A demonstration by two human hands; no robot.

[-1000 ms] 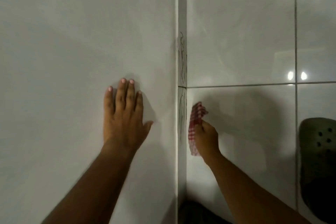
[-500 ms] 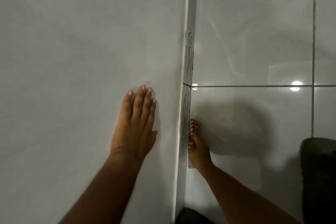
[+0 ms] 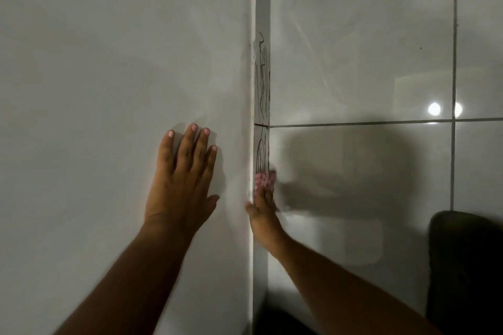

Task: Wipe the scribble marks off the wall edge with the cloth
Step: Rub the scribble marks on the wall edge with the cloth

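A narrow white wall edge (image 3: 261, 3) runs top to bottom through the middle of the view. Black scribble marks (image 3: 263, 84) cover it from its upper middle down to just above my right hand. My right hand (image 3: 262, 208) presses a red-and-white checked cloth (image 3: 263, 179) flat against the edge at the lower end of the scribbles; the hand and cloth are motion-blurred. My left hand (image 3: 183, 179) lies flat, fingers together, on the plain white wall face to the left of the edge.
Glossy white floor tiles (image 3: 362, 43) with dark grout lines spread to the right and reflect two ceiling lights. A dark green clog shoe (image 3: 468, 264) sits at the lower right. A dark shape (image 3: 283, 323) shows at the bottom beside the edge.
My right hand has brought the cloth from beside the edge onto it and pressed it there. My left hand stays flat on the wall. The view has shifted slightly.
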